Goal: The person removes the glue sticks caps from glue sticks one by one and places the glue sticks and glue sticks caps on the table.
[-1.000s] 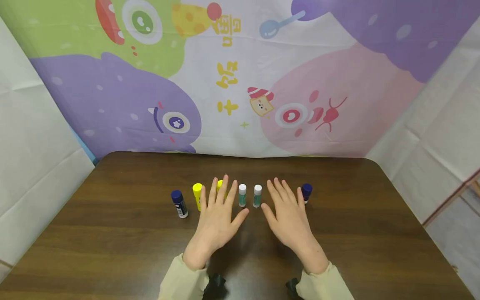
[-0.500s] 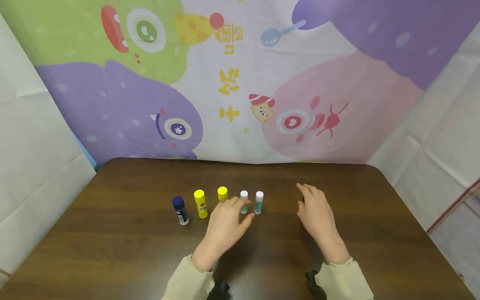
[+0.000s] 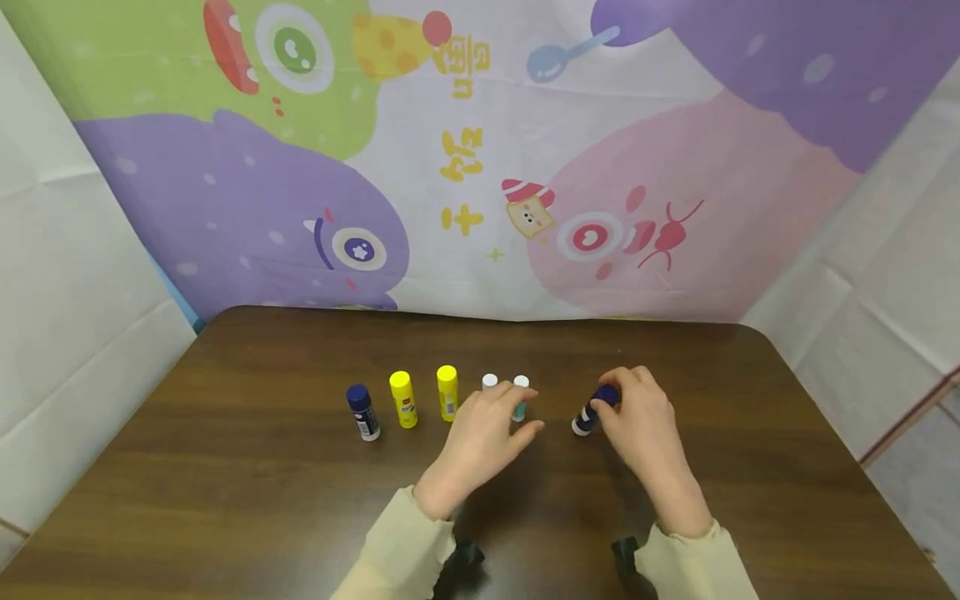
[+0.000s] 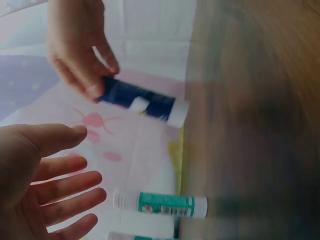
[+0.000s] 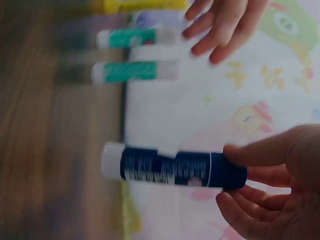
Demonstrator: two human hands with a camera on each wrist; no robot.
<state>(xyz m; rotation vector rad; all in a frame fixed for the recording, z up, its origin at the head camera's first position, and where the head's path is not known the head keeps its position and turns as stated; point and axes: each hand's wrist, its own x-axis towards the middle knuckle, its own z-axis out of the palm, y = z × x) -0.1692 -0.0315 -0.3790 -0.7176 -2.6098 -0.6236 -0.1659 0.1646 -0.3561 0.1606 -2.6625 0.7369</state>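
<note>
My right hand (image 3: 641, 421) pinches a dark blue glue stick (image 5: 170, 167) by its cap between thumb and fingers; its white base points down and to the left in the head view. My left hand (image 3: 483, 433) hovers with fingers loosely extended, holding nothing, in front of two small white-capped green glue sticks (image 4: 167, 204), partly covering them in the head view. To its left stand two yellow glue sticks (image 3: 403, 400) and another dark blue glue stick (image 3: 363, 412), all upright on the table.
The dark brown wooden table (image 3: 225, 500) ends at a printed cartoon cloth (image 3: 465, 275) behind the glue sticks. White sheets (image 3: 75, 250) hang at both sides.
My right hand has moved right to the dark blue glue stick, gripped its cap and brought it slightly left, tilted. My left hand has shifted right, uncovering the yellow glue sticks.
</note>
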